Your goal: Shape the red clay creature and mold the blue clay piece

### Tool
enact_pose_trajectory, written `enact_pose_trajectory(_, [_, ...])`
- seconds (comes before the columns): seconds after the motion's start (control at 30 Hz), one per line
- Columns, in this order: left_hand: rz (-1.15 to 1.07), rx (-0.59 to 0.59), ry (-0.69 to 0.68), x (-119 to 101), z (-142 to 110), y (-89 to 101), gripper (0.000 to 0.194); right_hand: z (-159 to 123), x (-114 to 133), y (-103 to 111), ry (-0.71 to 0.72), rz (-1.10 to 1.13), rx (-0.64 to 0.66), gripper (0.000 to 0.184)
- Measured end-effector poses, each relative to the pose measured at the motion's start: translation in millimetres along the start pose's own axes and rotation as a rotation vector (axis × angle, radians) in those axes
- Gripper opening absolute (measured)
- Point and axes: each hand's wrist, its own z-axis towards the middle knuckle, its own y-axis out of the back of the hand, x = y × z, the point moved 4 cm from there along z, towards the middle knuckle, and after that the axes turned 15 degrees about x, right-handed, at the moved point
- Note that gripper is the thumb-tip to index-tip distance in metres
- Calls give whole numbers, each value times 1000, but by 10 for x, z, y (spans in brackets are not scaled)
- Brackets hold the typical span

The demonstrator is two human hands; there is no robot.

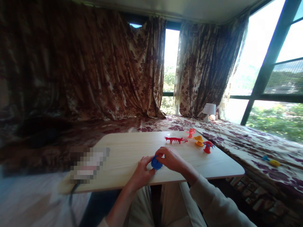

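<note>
Round blue piece (156, 163) by near edge of bench (118, 160). Left hand (144, 171) half-curled round its side; right hand (168, 157) pinching its top (grip partly hidden). Best brace with left, keep right's pinch light.
</note>
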Motion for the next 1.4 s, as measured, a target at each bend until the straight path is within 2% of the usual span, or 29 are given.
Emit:
enact_pose_trajectory(0.17, [-27, -22, 20, 47, 0, -1, 47, -1, -1, -40, -9, -9, -19, 16])
enact_pose_trajectory(0.3, [-51, -19, 19, 37, 1, -2, 37, -5, -29, -39, -5, 7, -27, 16])
enact_pose_trajectory(0.47, [-95, -8, 13, 22, 5, 10, 37, -33, -64, 91, 50, 44, -25, 16])
enact_pose_trajectory(0.6, [-114, 1, -10, 7, 7, 15, 35, -83, 42, 177, 108, 11, -56, 15])
enact_pose_trajectory(0.77, [-124, -13, -25, 7, 7, 18, 35, -110, 163, 110, 102, -63, -55, 17])
enact_pose_trajectory(1.07, [-140, -29, -13, -19, 4, 27, 29, -99, 191, 34, 60, -149, -44, 11])
enact_pose_trajectory(1.4, [-134, -60, 16, 22, 3, 20, 30, -24, 158, -2, 77, -78, -36, 12])
